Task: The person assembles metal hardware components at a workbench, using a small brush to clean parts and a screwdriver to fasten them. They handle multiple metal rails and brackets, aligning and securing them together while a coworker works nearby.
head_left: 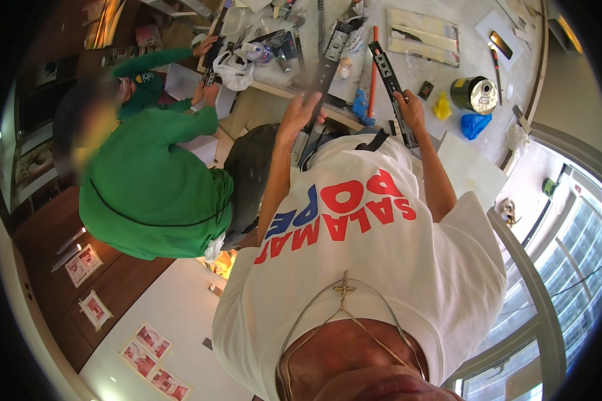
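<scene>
Dark slotted rail, similar rail apart, both aslant

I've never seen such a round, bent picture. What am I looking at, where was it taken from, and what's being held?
There's no robot here, just a person working with two bare hands. A wide camera worn on the head looks down, so straight edges bend and the person's white shirt fills the lower middle. The left hand holds a long dark rail; the right hand holds a second rail. On the cluttered table are an orange rod, a metal can, and crumpled yellow and blue pieces. At the picture's left, other people wear green; the nearer one leans forward.
</scene>
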